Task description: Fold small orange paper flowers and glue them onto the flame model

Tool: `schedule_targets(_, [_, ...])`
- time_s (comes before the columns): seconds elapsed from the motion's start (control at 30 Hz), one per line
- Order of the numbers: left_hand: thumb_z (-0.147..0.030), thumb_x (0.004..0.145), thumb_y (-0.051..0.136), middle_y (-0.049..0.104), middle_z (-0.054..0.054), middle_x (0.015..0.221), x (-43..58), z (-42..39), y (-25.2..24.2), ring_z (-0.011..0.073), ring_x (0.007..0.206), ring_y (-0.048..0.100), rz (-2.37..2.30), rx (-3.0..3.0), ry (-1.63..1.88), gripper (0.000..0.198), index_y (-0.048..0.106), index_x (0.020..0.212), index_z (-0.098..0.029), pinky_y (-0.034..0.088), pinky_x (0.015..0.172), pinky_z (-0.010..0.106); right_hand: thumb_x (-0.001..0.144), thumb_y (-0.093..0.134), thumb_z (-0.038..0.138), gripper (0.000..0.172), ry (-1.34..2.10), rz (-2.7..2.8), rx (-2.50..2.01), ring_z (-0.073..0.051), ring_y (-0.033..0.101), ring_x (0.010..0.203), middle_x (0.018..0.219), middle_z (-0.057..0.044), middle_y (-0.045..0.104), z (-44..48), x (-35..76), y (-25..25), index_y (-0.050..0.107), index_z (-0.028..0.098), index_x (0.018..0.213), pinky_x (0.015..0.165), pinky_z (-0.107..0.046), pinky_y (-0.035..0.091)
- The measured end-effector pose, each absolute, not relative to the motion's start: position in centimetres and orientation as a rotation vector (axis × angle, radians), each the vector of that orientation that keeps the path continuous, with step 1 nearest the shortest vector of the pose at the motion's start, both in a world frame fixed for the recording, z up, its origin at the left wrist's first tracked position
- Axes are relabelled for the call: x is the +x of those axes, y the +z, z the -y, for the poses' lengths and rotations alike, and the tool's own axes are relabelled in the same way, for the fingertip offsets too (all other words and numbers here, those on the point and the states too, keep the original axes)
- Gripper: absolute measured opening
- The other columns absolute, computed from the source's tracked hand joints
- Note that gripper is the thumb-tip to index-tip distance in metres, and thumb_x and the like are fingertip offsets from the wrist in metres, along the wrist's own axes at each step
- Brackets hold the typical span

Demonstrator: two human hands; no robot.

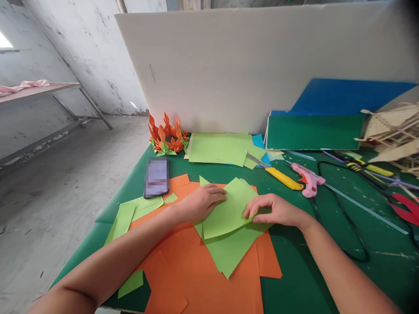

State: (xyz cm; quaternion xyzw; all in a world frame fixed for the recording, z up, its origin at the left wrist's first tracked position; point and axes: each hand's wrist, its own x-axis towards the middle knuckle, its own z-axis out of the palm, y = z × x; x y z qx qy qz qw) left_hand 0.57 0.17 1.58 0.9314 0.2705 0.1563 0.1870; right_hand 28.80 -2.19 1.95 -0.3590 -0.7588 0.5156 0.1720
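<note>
A light green paper sheet [225, 213] lies on top of other green sheets [229, 257], which rest on large orange paper [209, 283]. My left hand [204, 201] lies on the upper sheet's left side, its fingers stretched out and pressing on it. At the sheet's right corner my right hand [270, 210] is closed, its thumb and fingers pinching the slightly raised edge. Smaller green pieces [122, 222] lie left of the orange paper, partly beside my left forearm.
Behind the papers stand an orange folded-paper ring [166, 135], a phone [156, 176] and a green paper stack [218, 148]. To the right lie a yellow cutter [283, 178], a pink glue gun [309, 179] with its cable, a glue stick [366, 208] and red-handled scissors [406, 209].
</note>
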Motion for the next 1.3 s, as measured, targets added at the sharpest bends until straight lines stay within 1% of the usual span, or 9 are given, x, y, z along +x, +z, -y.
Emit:
schedule_targets(0.13, [-0.036,0.094,0.049,0.054,0.013,0.135,1.1,0.9,1.5,0.0298,0.123,0.049,-0.854,2.707,0.29,0.038,0.057,0.128,-0.022,0.042,0.103,0.046,0.08,0.07,0.037,0.017,1.443,2.163,-1.028,-0.023,0.068,0.094,0.099,-0.006,0.074,2.3,28.7,1.9,0.075,0.021,0.083,0.086,-0.035,0.051])
schedule_targets(0.23, [-0.038,0.093,0.051,0.052,0.014,0.135,1.3,1.4,1.4,0.0319,0.12,0.05,-0.882,2.735,0.253,0.043,0.055,0.132,-0.021,0.043,0.102,0.048,0.082,0.067,0.039,0.019,1.334,2.15,-1.088,-0.021,0.067,0.089,0.096,-0.006,0.074,2.4,28.4,1.7,0.074,0.021,0.084,0.083,-0.033,0.051])
schedule_targets(0.47, [-0.034,0.096,0.045,0.063,0.009,0.119,0.6,-0.4,1.9,0.0249,0.116,0.054,-0.718,2.413,0.432,0.029,0.065,0.115,-0.026,0.042,0.102,0.04,0.087,0.057,0.051,0.033,0.888,2.143,-1.364,-0.017,0.057,0.066,0.074,-0.003,0.065,2.4,27.4,0.7,0.068,0.02,0.078,0.058,-0.028,0.043])
schedule_targets(0.57, [-0.046,0.099,0.034,0.068,0.005,0.117,-0.1,-1.9,2.0,0.0202,0.11,0.062,-0.813,1.97,0.425,0.039,0.065,0.114,-0.028,0.047,0.097,0.037,0.089,0.053,0.05,0.037,0.697,2.175,-1.42,-0.015,0.051,0.059,0.065,-0.001,0.058,2.3,27.2,0.3,0.06,0.021,0.068,0.052,-0.027,0.035])
schedule_targets(0.67, [-0.055,0.098,0.027,0.068,0.008,0.12,-0.6,-2.9,2.2,0.0204,0.113,0.062,-0.791,1.678,0.427,0.054,0.067,0.113,-0.022,0.046,0.1,0.037,0.089,0.052,0.048,0.038,0.586,2.204,-1.446,-0.014,0.048,0.055,0.061,0.0,0.054,2.3,27.0,0.2,0.053,0.021,0.063,0.049,-0.026,0.031])
schedule_targets(0.77, [-0.058,0.094,0.037,0.067,0.009,0.121,-0.7,-3.2,2.5,0.0216,0.115,0.061,-0.825,1.66,0.403,0.051,0.066,0.115,-0.022,0.048,0.097,0.036,0.09,0.052,0.048,0.038,0.54,2.222,-1.467,-0.014,0.049,0.055,0.06,0.0,0.053,2.4,26.8,0.2,0.05,0.021,0.062,0.05,-0.026,0.031])
schedule_targets(0.93, [-0.042,0.081,0.068,0.057,0.008,0.129,-0.6,-2.7,2.4,0.022,0.114,0.06,-0.807,2.013,0.344,0.043,0.063,0.121,-0.028,0.048,0.094,0.034,0.091,0.052,0.046,0.038,0.46,2.246,-1.504,-0.016,0.05,0.057,0.058,0.0,0.052,2.5,26.5,0.1,0.048,0.022,0.061,0.052,-0.027,0.031])
schedule_targets(1.1, [-0.022,0.08,0.066,0.05,0.004,0.134,-0.5,-2.3,1.5,0.0202,0.113,0.058,-0.774,2.208,0.346,0.046,0.062,0.124,-0.036,0.048,0.095,0.034,0.09,0.052,0.046,0.035,0.439,2.23,-1.465,-0.016,0.05,0.057,0.058,0.0,0.053,2.4,26.5,-0.4,0.051,0.023,0.065,0.05,-0.027,0.031])
schedule_targets(1.3, [-0.019,0.082,0.062,0.049,0.004,0.136,-0.6,-2.3,1.1,0.0206,0.111,0.059,-0.68,2.309,0.302,0.039,0.067,0.117,-0.037,0.05,0.089,0.029,0.088,0.058,0.043,0.031,0.487,2.217,-1.499,-0.017,0.051,0.059,0.06,0.001,0.054,2.5,26.4,-0.2,0.051,0.023,0.066,0.052,-0.027,0.033])
